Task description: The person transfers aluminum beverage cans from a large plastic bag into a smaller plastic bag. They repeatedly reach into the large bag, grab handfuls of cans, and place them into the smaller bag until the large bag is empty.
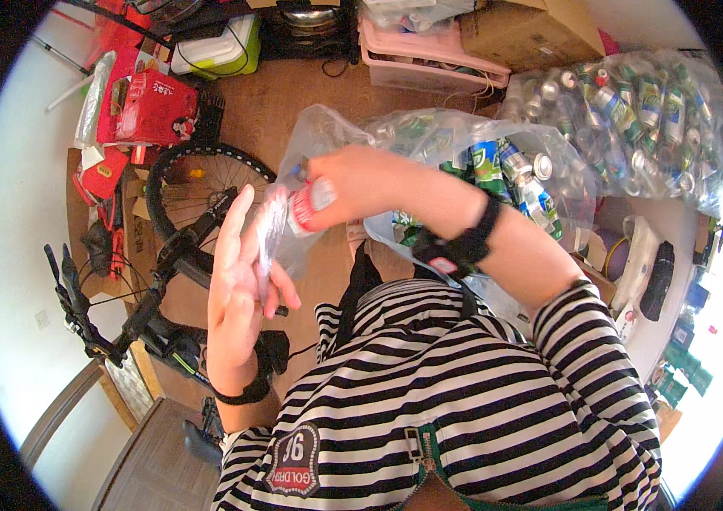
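My right hand [352, 185] is closed around a small clear plastic bottle [303, 207] with a red and white label, partly hidden by the fingers and blurred. Facing it, my left hand [234, 281] has its fingers spread; crumpled clear film of a plastic bag [269, 233] lies against its fingers. Whether this film belongs to the large open bag is not plain. That clear plastic bag [569, 144], under and beyond my right forearm, holds several crushed green and blue drink cans [486, 163].
A filled bag of cans [649, 121] lies at the upper right. A bicycle [163, 255] stands at the left, beside red boxes [157, 105]. A pink plastic bin [425, 70], a cardboard box [527, 32] and a lidded green and white container [218, 51] are at the far side. A wooden cabinet [157, 453] is lower left.
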